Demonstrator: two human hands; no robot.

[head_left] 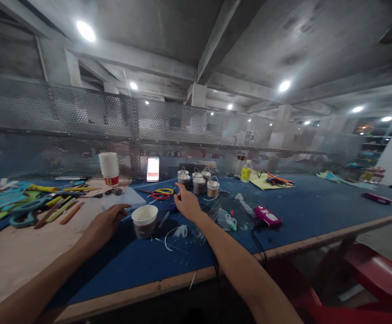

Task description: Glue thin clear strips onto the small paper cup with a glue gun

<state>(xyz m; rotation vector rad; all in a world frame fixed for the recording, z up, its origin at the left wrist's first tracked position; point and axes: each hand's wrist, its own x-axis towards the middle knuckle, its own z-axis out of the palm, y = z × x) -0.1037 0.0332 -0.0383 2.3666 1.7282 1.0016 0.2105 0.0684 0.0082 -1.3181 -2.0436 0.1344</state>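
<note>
My left hand point(107, 222) rests low over the tabletop with nothing visible in it. Its fingers are loosely bent and apart, at the edge of a clear plastic sheet point(131, 197). Just right of it stands an upright paper cup point(144, 222), white inside with a grey-brown outside. My right hand point(188, 204) reaches over the table, index finger stretched out and no held thing visible. Beside its fingers lies a dark blue handle-like piece point(173, 207), partly hidden. Scissors point(162, 193) with red and yellow handles lie just beyond. Several small cups point(199, 183) with wire handles stand behind the hand.
A paper cup stack point(109, 168), a lit phone point(153, 169) and a yellow-labelled bottle point(246, 172) stand along the back. Tools and strips point(43, 204) crowd the left. Thin wires point(205, 220) and a magenta device point(268, 217) lie right. A red chair point(378, 270) stands below.
</note>
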